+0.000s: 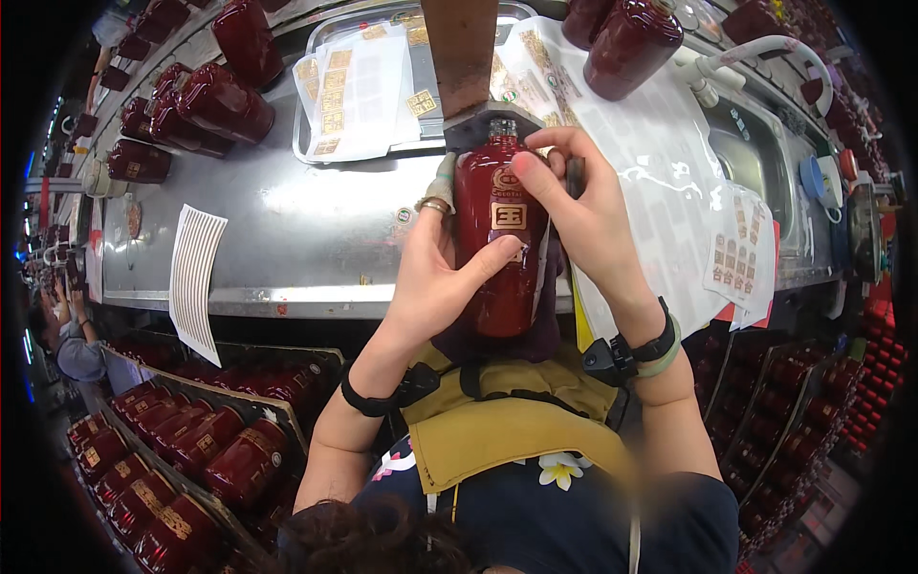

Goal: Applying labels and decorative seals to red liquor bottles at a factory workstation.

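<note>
A glossy dark red glass bottle with a clear threaded neck and gold markings lies tilted before me, its neck pointing away. My left hand grips its left side, the thumb laid across the front below a gold square emblem. A ring and a pale finger covering show on that hand. At the bottle's right shoulder is my right hand, its thumb against the glass and its fingers bent near the neck. Whether a small piece sits between those fingertips cannot be seen. A dark cloth lies under the bottle.
Gold sticker sheets lie on a metal tray at the far left. More bottles stand behind on the left and one at right. A striped strip overhangs the bench edge. Bottle-filled crates flank me; a sink is right.
</note>
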`<act>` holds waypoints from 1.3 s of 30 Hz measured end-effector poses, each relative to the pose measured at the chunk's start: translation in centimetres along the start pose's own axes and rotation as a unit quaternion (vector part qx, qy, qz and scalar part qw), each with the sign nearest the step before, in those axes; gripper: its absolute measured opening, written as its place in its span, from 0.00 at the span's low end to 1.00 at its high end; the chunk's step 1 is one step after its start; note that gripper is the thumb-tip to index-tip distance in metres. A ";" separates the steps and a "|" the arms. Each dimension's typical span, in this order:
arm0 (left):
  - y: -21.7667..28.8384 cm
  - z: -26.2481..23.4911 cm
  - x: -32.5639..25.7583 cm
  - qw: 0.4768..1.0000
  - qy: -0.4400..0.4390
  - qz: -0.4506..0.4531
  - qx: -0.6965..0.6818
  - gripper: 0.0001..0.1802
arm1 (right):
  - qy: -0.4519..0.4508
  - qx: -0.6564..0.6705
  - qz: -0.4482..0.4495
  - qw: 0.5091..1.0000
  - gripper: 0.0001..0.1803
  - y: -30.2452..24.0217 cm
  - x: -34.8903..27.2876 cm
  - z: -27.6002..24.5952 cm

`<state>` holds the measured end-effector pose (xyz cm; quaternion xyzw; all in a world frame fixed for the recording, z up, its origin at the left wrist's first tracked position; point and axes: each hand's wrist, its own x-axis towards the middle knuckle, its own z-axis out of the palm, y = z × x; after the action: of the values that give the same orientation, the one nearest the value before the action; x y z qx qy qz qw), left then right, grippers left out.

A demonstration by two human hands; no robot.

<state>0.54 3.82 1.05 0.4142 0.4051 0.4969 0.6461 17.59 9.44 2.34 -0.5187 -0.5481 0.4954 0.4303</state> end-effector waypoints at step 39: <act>-0.2 0.1 0.5 0.996 0.083 -0.030 -0.017 0.36 | -0.023 0.029 0.021 0.999 0.31 2.1 -2.7 -0.7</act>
<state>0.84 4.28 0.84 0.3482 0.4614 0.5166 0.6317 18.86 6.75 0.52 -0.5061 -0.5325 0.5312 0.4220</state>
